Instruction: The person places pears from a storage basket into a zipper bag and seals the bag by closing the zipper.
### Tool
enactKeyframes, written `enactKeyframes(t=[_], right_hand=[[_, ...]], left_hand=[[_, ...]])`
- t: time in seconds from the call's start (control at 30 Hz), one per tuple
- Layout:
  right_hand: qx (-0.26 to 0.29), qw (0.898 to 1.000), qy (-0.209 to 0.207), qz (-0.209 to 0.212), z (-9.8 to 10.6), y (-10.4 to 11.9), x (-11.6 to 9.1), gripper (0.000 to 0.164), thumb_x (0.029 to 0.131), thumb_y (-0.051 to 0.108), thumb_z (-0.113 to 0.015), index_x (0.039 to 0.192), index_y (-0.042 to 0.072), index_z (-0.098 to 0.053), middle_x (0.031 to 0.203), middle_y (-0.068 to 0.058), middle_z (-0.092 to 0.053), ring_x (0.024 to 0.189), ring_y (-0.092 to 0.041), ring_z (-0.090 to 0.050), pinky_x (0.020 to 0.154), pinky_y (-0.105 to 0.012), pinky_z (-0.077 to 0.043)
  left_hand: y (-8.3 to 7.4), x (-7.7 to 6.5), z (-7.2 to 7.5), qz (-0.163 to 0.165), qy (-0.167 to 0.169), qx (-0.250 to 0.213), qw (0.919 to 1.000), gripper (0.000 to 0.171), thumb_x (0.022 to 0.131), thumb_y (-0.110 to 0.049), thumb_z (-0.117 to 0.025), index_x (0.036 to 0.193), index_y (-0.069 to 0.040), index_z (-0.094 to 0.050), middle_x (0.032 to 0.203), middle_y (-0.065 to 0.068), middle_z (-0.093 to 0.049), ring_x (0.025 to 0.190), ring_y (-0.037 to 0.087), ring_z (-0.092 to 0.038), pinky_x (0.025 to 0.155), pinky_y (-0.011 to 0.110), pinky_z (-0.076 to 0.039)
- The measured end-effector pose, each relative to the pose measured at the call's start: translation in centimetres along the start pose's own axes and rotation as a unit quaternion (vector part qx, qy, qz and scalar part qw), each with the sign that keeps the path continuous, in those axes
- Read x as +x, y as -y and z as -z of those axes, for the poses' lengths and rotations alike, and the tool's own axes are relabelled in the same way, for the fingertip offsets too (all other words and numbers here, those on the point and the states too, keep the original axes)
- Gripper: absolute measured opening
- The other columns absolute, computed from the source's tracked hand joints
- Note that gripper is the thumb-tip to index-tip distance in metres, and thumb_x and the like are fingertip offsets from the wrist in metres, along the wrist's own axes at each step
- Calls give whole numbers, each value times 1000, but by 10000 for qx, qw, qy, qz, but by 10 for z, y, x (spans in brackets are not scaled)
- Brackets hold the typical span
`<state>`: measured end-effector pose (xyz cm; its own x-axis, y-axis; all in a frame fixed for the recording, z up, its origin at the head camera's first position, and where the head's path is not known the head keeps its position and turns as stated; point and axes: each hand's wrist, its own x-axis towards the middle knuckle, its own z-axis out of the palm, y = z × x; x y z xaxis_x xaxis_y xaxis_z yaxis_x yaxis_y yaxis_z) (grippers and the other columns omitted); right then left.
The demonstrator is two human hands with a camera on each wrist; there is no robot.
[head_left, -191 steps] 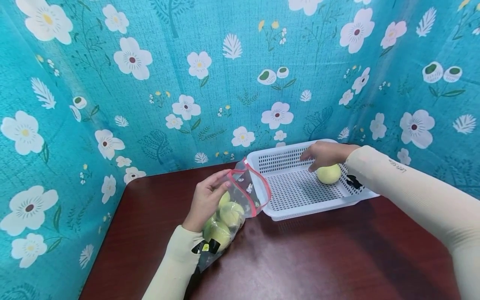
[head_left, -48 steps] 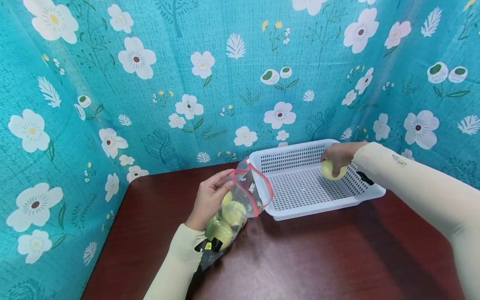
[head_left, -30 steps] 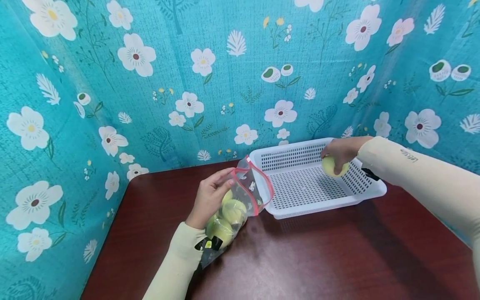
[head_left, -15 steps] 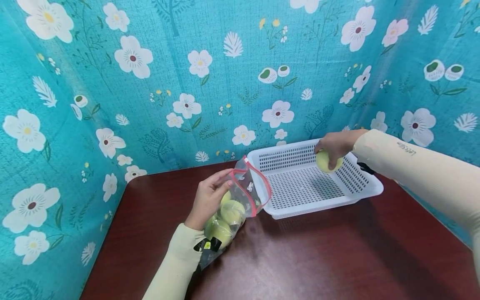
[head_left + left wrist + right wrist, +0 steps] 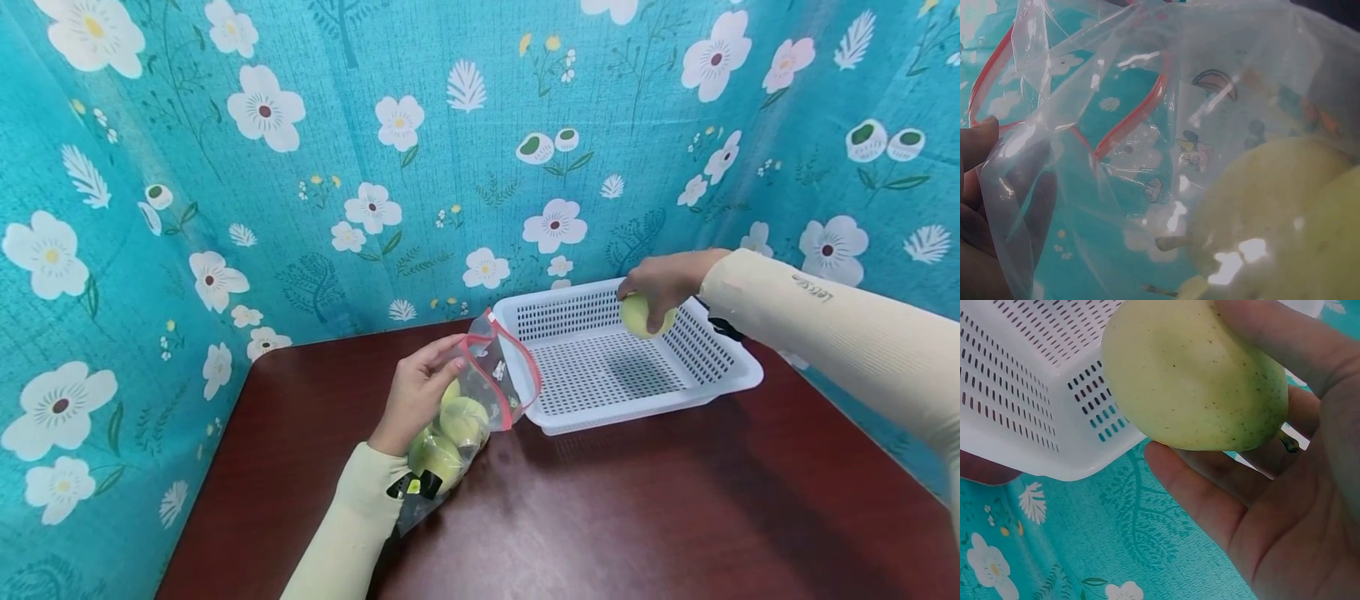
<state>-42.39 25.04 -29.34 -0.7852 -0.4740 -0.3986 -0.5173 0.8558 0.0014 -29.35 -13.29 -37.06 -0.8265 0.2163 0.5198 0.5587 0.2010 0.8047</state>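
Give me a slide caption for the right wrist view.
A right hand grips a speckled yellow-green fruit over a white basket, with blue flowered cloth beyond.

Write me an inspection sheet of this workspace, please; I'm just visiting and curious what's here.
Surface: dark reddish-brown table, glossy.
Job's things: clear bag with a red-edged, open mouth, holding at least three yellow-green fruits; white perforated basket beside it; single fruit held above the basket's floor.
Clutter: nothing seen.
Fingers: left fingers pinch the bag near its mouth; right fingers grip the single fruit.
Cables: nothing seen.
Surroundings: turquoise floral cloth behind and on both sides.
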Motion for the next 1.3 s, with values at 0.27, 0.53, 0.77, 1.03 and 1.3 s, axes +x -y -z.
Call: enactKeyframes(t=[0.27, 0.53, 0.77, 1.03, 1.3], right_hand=[[-223, 9988, 12, 436, 15, 14, -1, 66, 71, 29, -88, 129, 11, -62, 103, -3, -63, 90, -24, -56, 72, -40, -53], [-378, 9967, -80, 721, 24, 30, 1, 65, 71, 26, -88, 128, 12, -62, 101, -2, -63, 88, -23, -57, 70, -39, -53], [-548, 9949, -130, 839, 36, 42, 0, 61, 70, 23, -88, 125, 12, -63, 99, -2, -63, 86, -23, -57, 69, -39, -53], [-505, 9935, -119, 1012, 45, 57, 1, 54, 72, 21, -87, 121, 13, -65, 96, 1, -63, 85, -21, -57, 71, -38, -52], [-507, 9925, -44, 1111, 46, 73, 2, 49, 72, 21, -86, 117, 18, -66, 96, 4, -62, 86, -20, -57, 70, -37, -52]], left_hand=[[-1, 1, 4, 81, -16, -23, 10000, 32, 93, -2, -64, 125, 1, -63, 115, 18, -67, 104, 21, -66, 79, 26, -53], [3, 0, 6, 246, -91, -14, 9997, 33, 94, -5, -64, 126, 0, -63, 117, 15, -67, 106, 19, -65, 83, 30, -53], [4, 0, 5, 213, -115, -51, 9997, 34, 93, -5, -64, 126, 1, -63, 120, 12, -67, 108, 19, -64, 85, 29, -52], [2, 1, 5, 67, -104, -69, 9999, 33, 93, -5, -64, 126, 2, -63, 118, 13, -67, 106, 19, -65, 79, 23, -51], [2, 0, 3, 177, -99, -115, 9997, 33, 93, -6, -65, 126, -1, -64, 116, 13, -68, 103, 18, -66, 76, 23, -51]])
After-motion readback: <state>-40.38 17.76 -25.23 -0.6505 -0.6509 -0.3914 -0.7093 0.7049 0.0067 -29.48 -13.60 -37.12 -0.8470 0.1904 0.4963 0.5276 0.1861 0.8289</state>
